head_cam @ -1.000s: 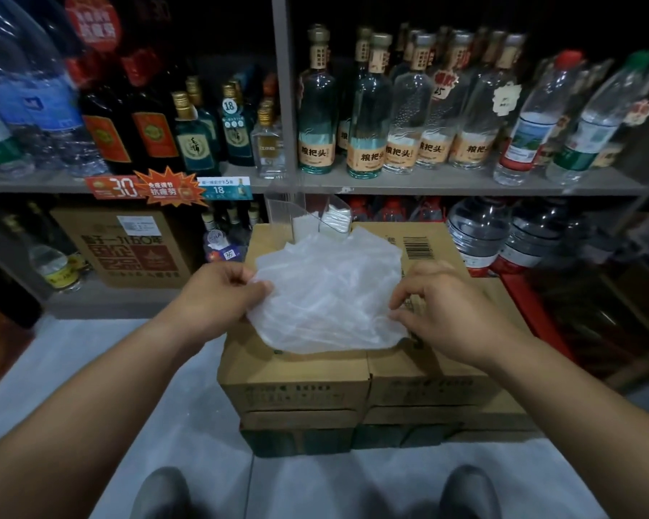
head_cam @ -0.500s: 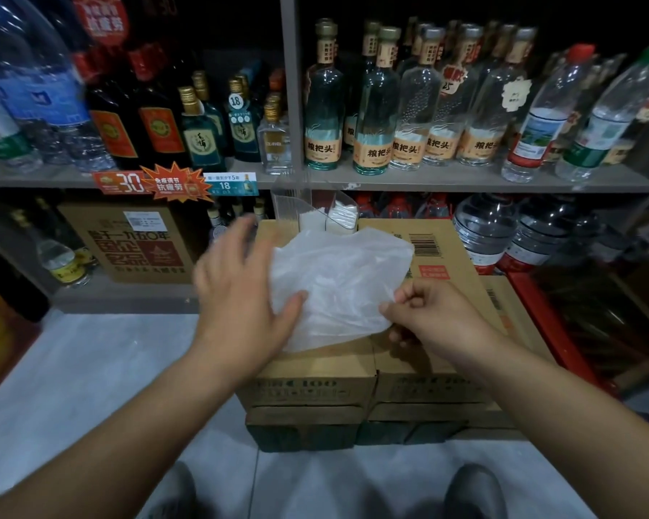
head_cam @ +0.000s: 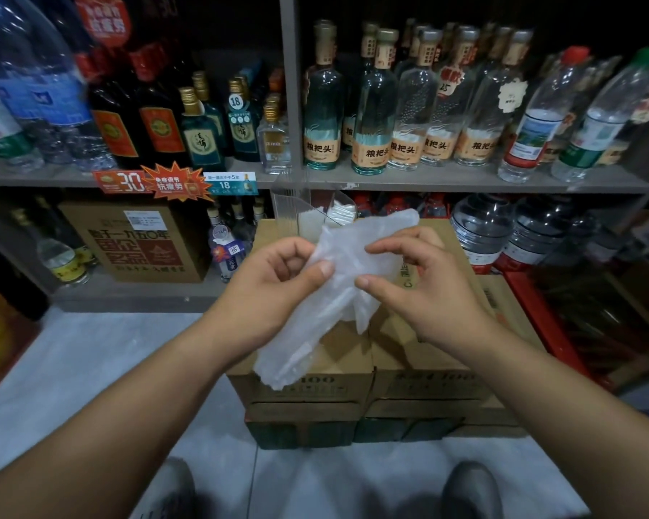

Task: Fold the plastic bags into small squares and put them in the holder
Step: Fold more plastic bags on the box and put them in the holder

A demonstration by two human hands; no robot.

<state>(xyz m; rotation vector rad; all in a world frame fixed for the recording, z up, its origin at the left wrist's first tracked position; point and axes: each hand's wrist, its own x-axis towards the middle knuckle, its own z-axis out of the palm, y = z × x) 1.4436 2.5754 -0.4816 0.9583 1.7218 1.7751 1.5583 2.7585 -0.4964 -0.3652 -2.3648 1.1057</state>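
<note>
Behind everything, grey shelves (head_cam: 465,181) carry rows of glass and plastic bottles (head_cam: 375,106), with orange price tags (head_cam: 177,183) clipped to the shelf edge. Below them, stacked cardboard boxes (head_cam: 420,376) stand on the pale floor (head_cam: 90,361). Above the boxes a translucent plastic bag (head_cam: 338,290) is lifted clear of the cardboard, bunched lengthwise, its lower end drooping towards the left box front. Both hands pinch it: the left hand (head_cam: 274,282) closes thumb and curled fingers on its left edge, the right hand (head_cam: 424,286) grips its right side between thumb and forefinger. A clear holder (head_cam: 296,211) sits at the boxes' far edge, seemingly with folded plastic inside, though blur obscures it.
</note>
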